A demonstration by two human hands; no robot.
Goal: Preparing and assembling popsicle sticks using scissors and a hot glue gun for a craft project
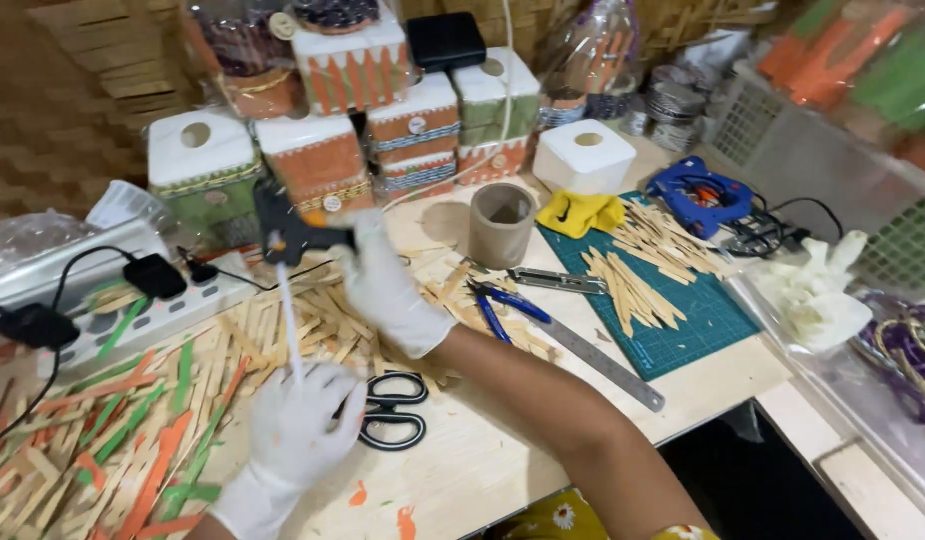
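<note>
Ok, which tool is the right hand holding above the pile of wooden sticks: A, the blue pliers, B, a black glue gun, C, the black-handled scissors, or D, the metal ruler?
B: the gloved right hand grips a black glue gun with a glue stick trailing from it to the left hand, while the scissors, blue pliers and metal ruler lie on the table.
</note>
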